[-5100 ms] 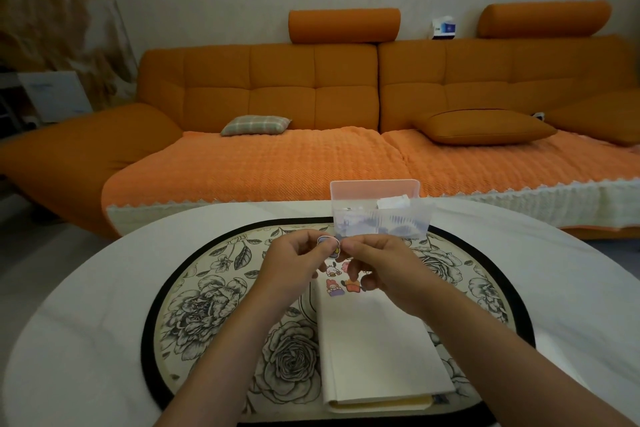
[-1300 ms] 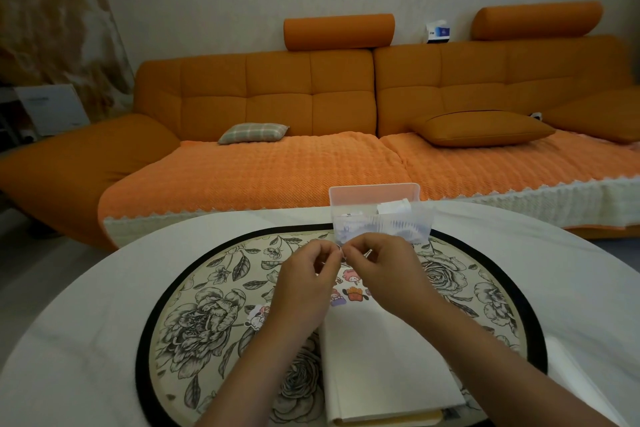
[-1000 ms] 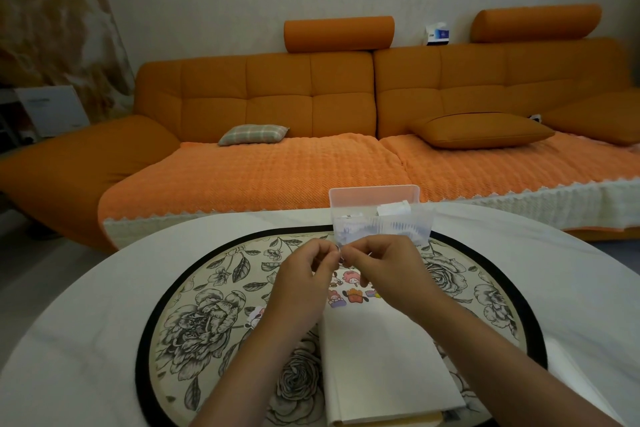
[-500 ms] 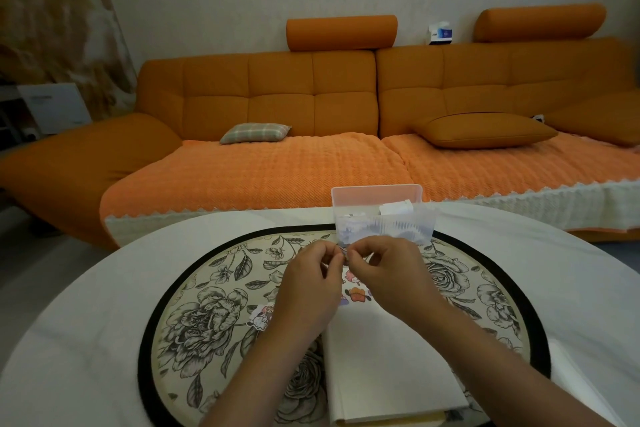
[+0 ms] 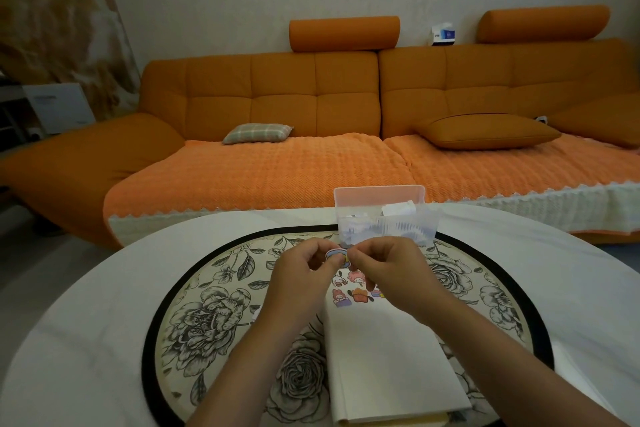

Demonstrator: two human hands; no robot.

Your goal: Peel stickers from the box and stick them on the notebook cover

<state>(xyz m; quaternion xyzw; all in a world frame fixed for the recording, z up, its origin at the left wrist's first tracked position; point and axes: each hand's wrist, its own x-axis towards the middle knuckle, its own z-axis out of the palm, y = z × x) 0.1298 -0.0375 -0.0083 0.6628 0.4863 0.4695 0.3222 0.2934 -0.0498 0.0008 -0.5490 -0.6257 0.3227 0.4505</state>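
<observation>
From the head view, an orange sofa (image 5: 277,97) fills the background, with a plaid cushion (image 5: 258,133) and an orange cushion (image 5: 485,131) on its seat and a small blue-and-white carton (image 5: 443,35) on its back ledge. Nearer, a round white desk (image 5: 86,322) carries a round floral mat (image 5: 214,308) with a black rim. A clear plastic box (image 5: 386,218) sits at the mat's far edge, its lid standing upright behind it and pale contents inside; it stands just beyond the hands. The left grip (image 5: 301,274) and right grip (image 5: 391,270) meet above the far end of the notebook (image 5: 388,357), both with fingers curled, pinching one small round sticker (image 5: 336,254) between their fingertips. The hands and forearms cover part of the notebook's far end and its left edge. Bare mat lies open to the left of the left forearm, and white desk surface spreads beyond the mat on both sides; the desk's far edge runs just behind the box. The cream notebook lies flat on the mat, its long axis running from the near edge away toward the box, leaning slightly leftward at the far end. Several cartoon stickers (image 5: 349,288) are on the cover's far end, directly under the hands. The held sticker shows its printed face toward the camera, raised above the cover.
</observation>
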